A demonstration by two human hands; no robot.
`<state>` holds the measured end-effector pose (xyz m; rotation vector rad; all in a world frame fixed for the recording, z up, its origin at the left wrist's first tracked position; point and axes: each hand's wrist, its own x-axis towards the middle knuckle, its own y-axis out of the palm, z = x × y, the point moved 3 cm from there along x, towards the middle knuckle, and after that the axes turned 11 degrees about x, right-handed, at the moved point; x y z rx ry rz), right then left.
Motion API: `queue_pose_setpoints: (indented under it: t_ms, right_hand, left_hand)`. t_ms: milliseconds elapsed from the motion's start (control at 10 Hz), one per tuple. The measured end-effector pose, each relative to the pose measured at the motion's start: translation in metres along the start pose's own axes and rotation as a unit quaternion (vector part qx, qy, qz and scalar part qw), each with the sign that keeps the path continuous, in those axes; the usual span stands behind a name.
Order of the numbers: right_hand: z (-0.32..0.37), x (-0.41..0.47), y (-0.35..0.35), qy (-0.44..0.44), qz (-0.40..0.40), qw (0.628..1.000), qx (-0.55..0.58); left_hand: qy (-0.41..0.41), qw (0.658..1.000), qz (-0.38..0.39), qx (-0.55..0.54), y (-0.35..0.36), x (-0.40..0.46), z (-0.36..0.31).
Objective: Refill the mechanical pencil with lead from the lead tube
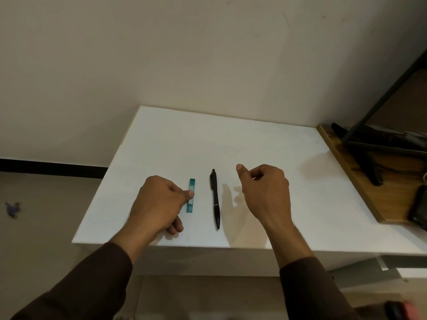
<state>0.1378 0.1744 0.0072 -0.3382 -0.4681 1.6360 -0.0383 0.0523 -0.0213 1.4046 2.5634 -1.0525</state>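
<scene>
A teal lead tube (191,196) lies flat on the white table (231,144), pointing away from me. My left hand (159,204) rests beside it on the left with its fingers loosely curled. The thumb tip touches the tube's middle, and no finger shows on the tube's right side. A black mechanical pencil (215,199) lies parallel to the tube, just to its right, tip toward me. My right hand (265,192) hovers to the right of the pencil, apart from it, with loosely curled fingers and nothing in it.
A wooden desk (379,199) adjoins the table on the right and carries a black stand (369,167) and a dark device (419,209). A wall stands right behind the table. The table's front edge is near my forearms.
</scene>
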Motion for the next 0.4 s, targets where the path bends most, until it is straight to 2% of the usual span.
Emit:
queue_pose_setpoints:
  t_ms: [300, 400]
  right_hand:
    - [0.003, 0.0, -0.003, -0.019, 0.014, 1.0, 0.02]
    - [0.006, -0.005, -0.01, -0.014, 0.039, 0.999, 0.008]
  left_hand:
    - [0.013, 0.999, 0.008, -0.032, -0.005, 0.004, 0.003]
    - [0.043, 0.999, -0.026, -0.003, -0.016, -0.007, -0.005]
